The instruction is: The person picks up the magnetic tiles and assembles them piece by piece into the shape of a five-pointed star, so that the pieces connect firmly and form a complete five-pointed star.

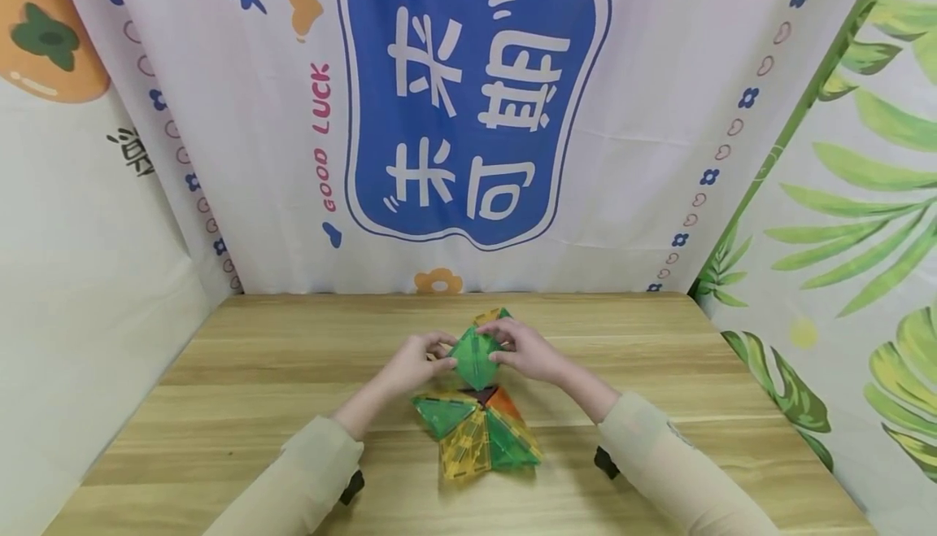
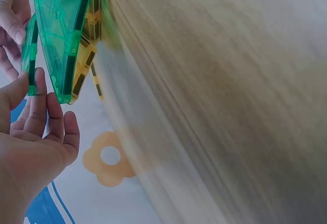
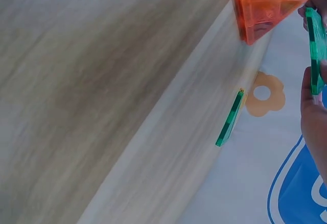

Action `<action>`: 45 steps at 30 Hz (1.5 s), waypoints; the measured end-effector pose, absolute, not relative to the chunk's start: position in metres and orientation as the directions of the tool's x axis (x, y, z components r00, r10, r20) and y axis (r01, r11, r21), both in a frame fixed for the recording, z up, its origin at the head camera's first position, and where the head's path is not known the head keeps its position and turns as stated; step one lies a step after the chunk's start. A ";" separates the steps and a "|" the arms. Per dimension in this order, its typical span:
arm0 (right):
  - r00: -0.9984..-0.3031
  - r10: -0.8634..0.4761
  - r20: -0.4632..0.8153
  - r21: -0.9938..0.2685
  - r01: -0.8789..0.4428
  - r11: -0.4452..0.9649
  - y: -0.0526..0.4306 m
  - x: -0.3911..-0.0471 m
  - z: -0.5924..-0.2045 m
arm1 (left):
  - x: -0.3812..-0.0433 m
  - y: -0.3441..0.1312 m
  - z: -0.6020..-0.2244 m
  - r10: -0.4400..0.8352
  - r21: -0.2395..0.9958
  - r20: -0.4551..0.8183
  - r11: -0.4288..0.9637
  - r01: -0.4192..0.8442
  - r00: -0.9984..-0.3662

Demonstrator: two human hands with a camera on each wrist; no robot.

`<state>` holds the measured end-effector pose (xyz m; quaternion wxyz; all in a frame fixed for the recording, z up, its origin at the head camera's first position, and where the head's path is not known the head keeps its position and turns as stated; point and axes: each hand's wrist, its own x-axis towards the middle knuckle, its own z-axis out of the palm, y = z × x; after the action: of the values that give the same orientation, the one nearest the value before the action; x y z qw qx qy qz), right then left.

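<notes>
Both hands hold a diamond-shaped pair of green translucent magnetic tiles (image 1: pixel 476 357) upright above the far side of a tile structure. My left hand (image 1: pixel 420 363) pinches its left corner between thumb and fingers; in the left wrist view the other left fingers lie loosely curled below the green edge (image 2: pixel 30 60). On the opposite corner, my right hand (image 1: pixel 529 349) pinches with thumb and fingers. Below stands the star-like magnetic tile structure, with green (image 1: pixel 442 416), yellow (image 1: pixel 461 448) and orange (image 1: pixel 507 406) triangles and a dark one (image 1: pixel 481 395) at its back.
Behind the right fingers lies another yellow and green tile piece (image 1: pixel 489 318), partly hidden; its green edge (image 3: pixel 230 122) shows in the right wrist view. The wooden table (image 1: pixel 293 333) meets a printed cloth (image 1: pixel 278 194) at its far edge, with cloths on both sides.
</notes>
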<state>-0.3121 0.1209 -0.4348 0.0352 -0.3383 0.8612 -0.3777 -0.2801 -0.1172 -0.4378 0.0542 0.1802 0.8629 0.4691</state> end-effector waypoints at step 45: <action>-0.799 -0.595 -0.090 -0.932 -0.143 0.333 0.113 -0.331 -0.464 | -0.298 -0.110 -0.458 0.469 0.783 -0.045 0.565 0.260 -0.882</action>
<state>-0.3307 0.1129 -0.4643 0.2141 -0.2341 0.7879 -0.5278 -0.2977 -0.1098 -0.4580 0.1250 0.2080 0.8758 0.4173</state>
